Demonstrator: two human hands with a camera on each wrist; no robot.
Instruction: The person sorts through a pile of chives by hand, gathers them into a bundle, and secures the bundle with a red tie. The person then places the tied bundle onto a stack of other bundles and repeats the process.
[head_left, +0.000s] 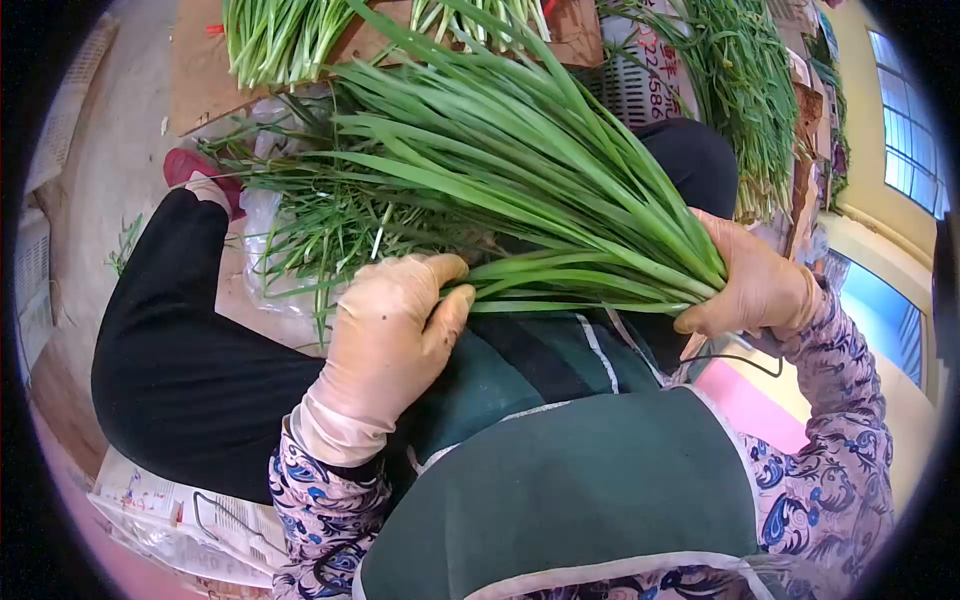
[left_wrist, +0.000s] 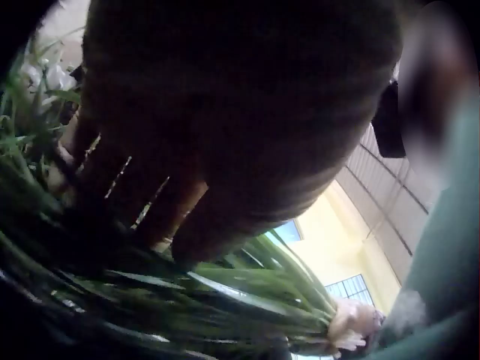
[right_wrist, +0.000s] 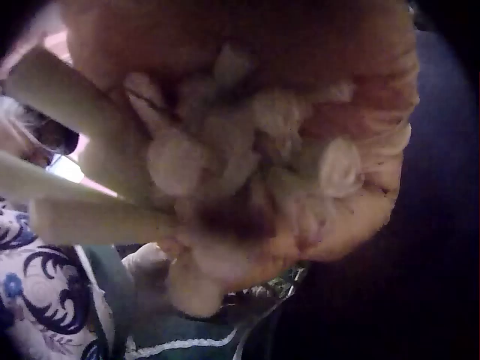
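Note:
A big bunch of garlic chives [head_left: 540,170], long flat green leaves with pale stem ends, fans out over the person's lap. The right hand [head_left: 750,275], in a thin pale glove, grips it by the stem end. In the right wrist view the cut stem ends [right_wrist: 176,161] show blurred against that palm. My left hand [head_left: 390,325], gloved too, pinches leaves at the bunch's near edge between thumb and forefinger. From the left wrist, the same hand [left_wrist: 225,135] is a dark shape over the leaves [left_wrist: 247,292].
Loose leaf scraps [head_left: 335,230] lie on a plastic sheet beyond the left hand. Trimmed bunches [head_left: 285,40] rest on a brown board [head_left: 200,85] at the top. More greens [head_left: 745,100] are piled at the right beside a white crate [head_left: 650,75]. A dark green apron [head_left: 590,480] covers the lap.

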